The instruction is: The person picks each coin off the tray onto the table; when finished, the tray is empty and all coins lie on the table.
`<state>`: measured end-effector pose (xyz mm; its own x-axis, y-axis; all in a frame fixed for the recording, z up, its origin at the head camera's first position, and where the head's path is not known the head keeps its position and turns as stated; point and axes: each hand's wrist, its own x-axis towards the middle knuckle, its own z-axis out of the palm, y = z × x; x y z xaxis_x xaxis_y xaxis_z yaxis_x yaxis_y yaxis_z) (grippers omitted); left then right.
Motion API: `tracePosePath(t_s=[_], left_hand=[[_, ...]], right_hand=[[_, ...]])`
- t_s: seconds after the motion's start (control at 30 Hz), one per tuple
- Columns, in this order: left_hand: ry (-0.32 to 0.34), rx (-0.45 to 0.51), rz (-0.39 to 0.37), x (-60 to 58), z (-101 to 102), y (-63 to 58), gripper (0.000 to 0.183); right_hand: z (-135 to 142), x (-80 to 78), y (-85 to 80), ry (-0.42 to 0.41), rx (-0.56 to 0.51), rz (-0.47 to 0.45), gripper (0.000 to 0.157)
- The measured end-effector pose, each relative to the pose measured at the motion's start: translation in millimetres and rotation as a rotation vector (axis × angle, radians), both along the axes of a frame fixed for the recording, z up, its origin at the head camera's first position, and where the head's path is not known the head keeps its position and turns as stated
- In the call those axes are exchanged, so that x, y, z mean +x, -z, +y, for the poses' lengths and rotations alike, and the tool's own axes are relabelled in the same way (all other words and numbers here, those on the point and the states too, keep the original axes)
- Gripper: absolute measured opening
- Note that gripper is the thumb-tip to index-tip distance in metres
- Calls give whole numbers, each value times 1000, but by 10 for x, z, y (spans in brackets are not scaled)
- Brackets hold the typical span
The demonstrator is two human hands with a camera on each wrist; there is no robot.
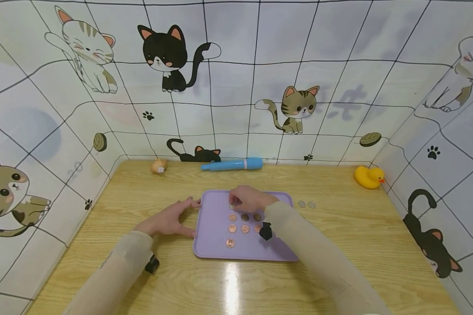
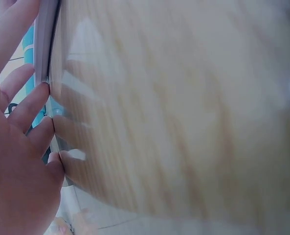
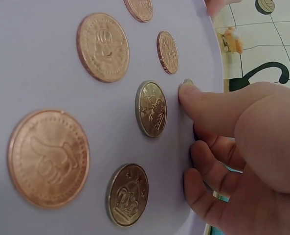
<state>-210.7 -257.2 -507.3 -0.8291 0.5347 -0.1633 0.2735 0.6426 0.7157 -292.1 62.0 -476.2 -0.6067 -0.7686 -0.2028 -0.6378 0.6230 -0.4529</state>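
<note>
My right hand is over the far part of a purple tray, fingers bent down to its surface. A silver coin shows at the fingertips; in the right wrist view only the edge of the coin peeks past the thumb tip. Nearer me on the tray lie copper coins and two darker brassy coins, set in rows. A lone copper coin is at the front. My left hand rests spread at the tray's left side, with thumb and fingertips against its rim.
Two silver coins lie on the wooden table right of the tray. Along the back are a small orange figure, a blue pen-shaped object and a yellow rubber duck. A cat-print cloth stands behind.
</note>
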Motion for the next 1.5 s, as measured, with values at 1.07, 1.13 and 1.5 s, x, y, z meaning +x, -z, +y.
tracePosePath(t_s=[1.07,1.13,1.5], left_hand=[[2,15,-7,11,9,-26,83],[4,17,-7,13,11,-28,83],[4,7,-1,12,6,-21,84]], right_hand=[[-37,53,-63,44,-12,-17,9],[-38,53,-61,46,-18,-18,9],[-26,44,-43,75,-55,-51,15]])
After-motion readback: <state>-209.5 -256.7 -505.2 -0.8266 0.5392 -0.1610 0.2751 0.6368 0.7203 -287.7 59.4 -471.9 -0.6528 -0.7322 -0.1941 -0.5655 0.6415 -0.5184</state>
